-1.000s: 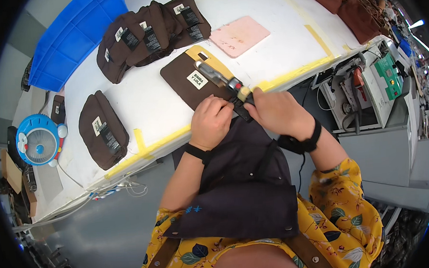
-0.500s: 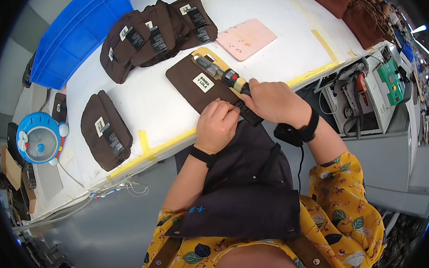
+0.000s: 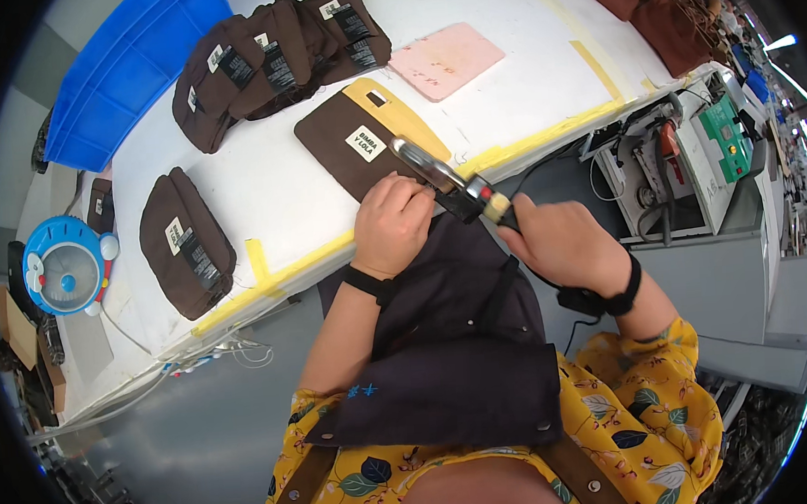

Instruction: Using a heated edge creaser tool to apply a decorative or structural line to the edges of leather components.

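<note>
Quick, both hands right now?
Left hand: fingers bent at the near edge of the brown fabric piece; grip can't be told.
Right hand: closed around the metal-tipped tool.

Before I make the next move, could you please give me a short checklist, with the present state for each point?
1. Handheld tool held by the right hand: ok.
2. Left hand at the near edge of the brown piece beneath the tool: ok.
3. Left fingers well away from the tool: not ok, they are close beside it.
4. Tool's tip touching the surface below it: cannot tell from this view.
5. Pink sheet clear of both hands: ok, it lies farther back.
6. Separate brown piece at left clear of both hands: ok.
</note>
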Motion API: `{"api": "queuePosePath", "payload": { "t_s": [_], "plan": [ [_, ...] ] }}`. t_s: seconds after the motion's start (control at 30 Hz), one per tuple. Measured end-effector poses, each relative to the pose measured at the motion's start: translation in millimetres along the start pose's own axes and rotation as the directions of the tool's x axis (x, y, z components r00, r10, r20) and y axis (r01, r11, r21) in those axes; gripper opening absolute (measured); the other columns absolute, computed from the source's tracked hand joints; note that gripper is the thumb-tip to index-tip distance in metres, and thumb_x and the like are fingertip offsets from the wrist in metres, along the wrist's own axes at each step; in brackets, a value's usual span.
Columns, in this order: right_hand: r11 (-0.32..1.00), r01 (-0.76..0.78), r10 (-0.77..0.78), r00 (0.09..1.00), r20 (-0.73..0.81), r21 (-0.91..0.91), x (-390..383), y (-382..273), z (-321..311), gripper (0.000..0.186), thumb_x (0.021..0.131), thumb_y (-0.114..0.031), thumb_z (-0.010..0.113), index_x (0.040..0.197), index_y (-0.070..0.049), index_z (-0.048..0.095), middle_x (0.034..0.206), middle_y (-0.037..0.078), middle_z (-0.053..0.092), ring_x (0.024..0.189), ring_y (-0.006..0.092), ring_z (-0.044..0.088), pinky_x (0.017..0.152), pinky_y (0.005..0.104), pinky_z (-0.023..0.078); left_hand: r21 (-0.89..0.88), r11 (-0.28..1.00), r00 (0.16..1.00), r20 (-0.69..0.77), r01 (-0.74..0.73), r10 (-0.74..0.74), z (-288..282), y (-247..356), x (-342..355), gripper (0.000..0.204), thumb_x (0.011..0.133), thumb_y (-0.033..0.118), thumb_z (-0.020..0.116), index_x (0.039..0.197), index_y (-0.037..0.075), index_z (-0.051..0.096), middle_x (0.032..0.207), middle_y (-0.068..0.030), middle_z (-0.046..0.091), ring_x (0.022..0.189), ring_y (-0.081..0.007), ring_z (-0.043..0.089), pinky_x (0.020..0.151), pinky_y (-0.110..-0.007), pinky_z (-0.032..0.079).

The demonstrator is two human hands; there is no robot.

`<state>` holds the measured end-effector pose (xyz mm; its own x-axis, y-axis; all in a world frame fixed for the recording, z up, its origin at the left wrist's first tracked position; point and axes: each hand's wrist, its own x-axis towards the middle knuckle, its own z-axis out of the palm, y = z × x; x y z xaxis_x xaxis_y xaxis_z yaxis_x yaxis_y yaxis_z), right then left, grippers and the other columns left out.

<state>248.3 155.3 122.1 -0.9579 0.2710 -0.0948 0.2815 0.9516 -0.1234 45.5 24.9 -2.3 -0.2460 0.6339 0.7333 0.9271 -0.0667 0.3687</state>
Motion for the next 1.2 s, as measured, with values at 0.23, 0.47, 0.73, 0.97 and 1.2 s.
{"api": "queuePosePath", "payload": {
  "t_s": [0.23, 0.47, 0.73, 0.97, 1.2],
  "plan": [
    [0.998, -0.055, 0.056, 0.992, 0.109, -0.009, -18.5, -1.9, -6.8, 0.038, 0.102, -0.034, 0.062, 0.092, 0.002, 0.054, 0.060, 0.017, 0.063, 0.056, 0.0384, 0.066, 0.052, 0.0470, 0.052, 0.008, 1.000, 1.000, 0.009, 0.010, -0.010, -1.7, -0.4, -2.2, 0.014, 0.076, 0.002, 0.079, 0.086, 0.006, 0.071, 0.090, -0.0054, 0.067, 0.089, -0.0267, 0.068, 0.089, -0.043, 0.061],
    [0.996, 0.012, -0.005, 0.997, -0.071, 0.090, 83.2, 1.2, 25.6, 0.039, 0.103, -0.034, 0.060, 0.097, 0.004, 0.057, 0.072, 0.022, 0.069, 0.068, 0.0436, 0.070, 0.062, 0.0498, 0.056, 0.006, 1.000, 1.000, 0.006, 0.011, -0.011, -0.9, 1.2, -1.3, 0.014, 0.075, 0.002, 0.079, 0.087, 0.006, 0.072, 0.090, -0.0058, 0.067, 0.090, -0.0266, 0.068, 0.089, -0.043, 0.061],
    [0.989, -0.023, 0.027, 0.999, -0.027, 0.148, 130.3, -6.8, 25.1, 0.038, 0.103, -0.034, 0.057, 0.097, 0.003, 0.061, 0.081, 0.023, 0.073, 0.076, 0.0430, 0.073, 0.071, 0.0509, 0.058, 0.019, 1.000, 1.000, 0.024, 0.017, -0.017, -1.6, -0.3, -1.1, 0.014, 0.076, 0.002, 0.079, 0.086, 0.006, 0.072, 0.089, -0.0062, 0.066, 0.092, -0.0265, 0.068, 0.090, -0.043, 0.060],
    [0.993, -0.006, 0.008, 1.000, -0.016, 0.118, 89.8, -3.7, 22.7, 0.039, 0.104, -0.034, 0.058, 0.096, 0.005, 0.058, 0.074, 0.023, 0.069, 0.070, 0.0434, 0.071, 0.064, 0.0509, 0.056, 0.006, 1.000, 1.000, 0.000, 0.009, -0.009, -1.9, 0.3, -3.7, 0.014, 0.075, 0.002, 0.080, 0.086, 0.006, 0.072, 0.089, -0.0061, 0.066, 0.092, -0.0260, 0.068, 0.089, -0.043, 0.060],
    [0.988, 0.005, 0.003, 0.999, -0.053, 0.151, 146.7, -5.1, 29.0, 0.041, 0.104, -0.035, 0.056, 0.096, 0.005, 0.059, 0.077, 0.024, 0.071, 0.073, 0.0456, 0.070, 0.068, 0.0518, 0.057, 0.005, 1.000, 1.000, 0.017, 0.004, -0.004, -0.6, 0.0, 0.0, 0.014, 0.075, 0.002, 0.079, 0.085, 0.005, 0.071, 0.089, -0.0059, 0.067, 0.089, -0.0266, 0.067, 0.088, -0.042, 0.060]
  ]
}}
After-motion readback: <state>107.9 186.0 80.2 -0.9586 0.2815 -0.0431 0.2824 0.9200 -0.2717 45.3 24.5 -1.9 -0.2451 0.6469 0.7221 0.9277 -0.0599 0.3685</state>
